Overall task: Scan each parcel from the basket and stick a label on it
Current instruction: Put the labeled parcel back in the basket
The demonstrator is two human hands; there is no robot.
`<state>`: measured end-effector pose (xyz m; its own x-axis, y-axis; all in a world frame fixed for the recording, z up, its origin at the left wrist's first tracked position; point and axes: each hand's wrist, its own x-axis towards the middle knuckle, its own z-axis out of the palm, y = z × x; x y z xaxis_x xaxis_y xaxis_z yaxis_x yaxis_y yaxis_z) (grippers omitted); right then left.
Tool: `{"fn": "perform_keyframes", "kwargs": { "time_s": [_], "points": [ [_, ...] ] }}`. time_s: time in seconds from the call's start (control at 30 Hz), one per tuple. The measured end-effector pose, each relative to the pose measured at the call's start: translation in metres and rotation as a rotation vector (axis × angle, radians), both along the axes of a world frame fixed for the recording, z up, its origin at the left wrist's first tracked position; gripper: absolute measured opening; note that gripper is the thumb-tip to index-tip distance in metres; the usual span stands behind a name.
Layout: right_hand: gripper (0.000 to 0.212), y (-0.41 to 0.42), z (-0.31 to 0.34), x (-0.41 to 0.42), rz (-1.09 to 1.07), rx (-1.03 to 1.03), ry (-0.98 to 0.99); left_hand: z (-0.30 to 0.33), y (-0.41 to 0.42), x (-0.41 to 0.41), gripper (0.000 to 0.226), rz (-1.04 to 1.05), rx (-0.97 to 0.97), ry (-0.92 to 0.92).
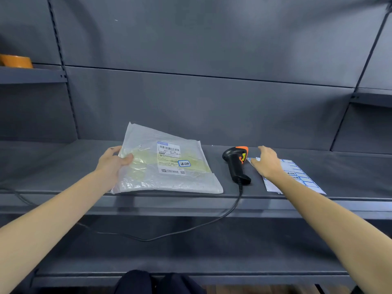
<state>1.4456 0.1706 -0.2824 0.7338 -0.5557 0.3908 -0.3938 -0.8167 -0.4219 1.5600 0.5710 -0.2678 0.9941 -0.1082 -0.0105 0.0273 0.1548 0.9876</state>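
A flat translucent plastic parcel (165,164) lies on the grey shelf (63,166), tilted up at its far left corner. It carries a white shipping slip with a barcode and a small blue-framed label (184,163). My left hand (113,163) grips the parcel's left edge, thumb on top. A black and orange barcode scanner (236,163) lies to the right of the parcel. Further right lies a sheet of blue-framed labels (297,177). My right hand (267,164) hovers over or rests on that sheet with relaxed fingers, holding nothing.
The scanner's black cable (191,229) hangs over the shelf's front edge and loops left across the lower shelf. An orange tape roll (16,61) sits on an upper shelf at the far left. Grey back panels close the shelf behind.
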Motion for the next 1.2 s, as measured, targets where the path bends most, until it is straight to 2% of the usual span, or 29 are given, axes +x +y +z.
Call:
{"fn": "perform_keyframes", "kwargs": {
  "time_s": [0.2, 0.33, 0.93, 1.2],
  "points": [
    [0.054, 0.004, 0.012, -0.013, 0.007, -0.314, 0.184, 0.009, -0.016, -0.014, 0.047, 0.065, -0.142, -0.037],
    [0.06, -0.011, 0.02, -0.041, -0.074, -0.384, 0.287, 0.017, -0.047, -0.028, 0.042, 0.017, -0.204, -0.031],
    [0.065, -0.124, 0.011, -0.26, -0.559, -0.31, 0.392, 0.023, -0.231, -0.142, 0.035, -0.431, -0.233, 0.03],
    [0.062, -0.166, -0.052, -0.368, -0.739, -0.207, 0.452, -0.016, -0.296, -0.213, 0.035, -0.618, -0.161, 0.128]
  ]
}}
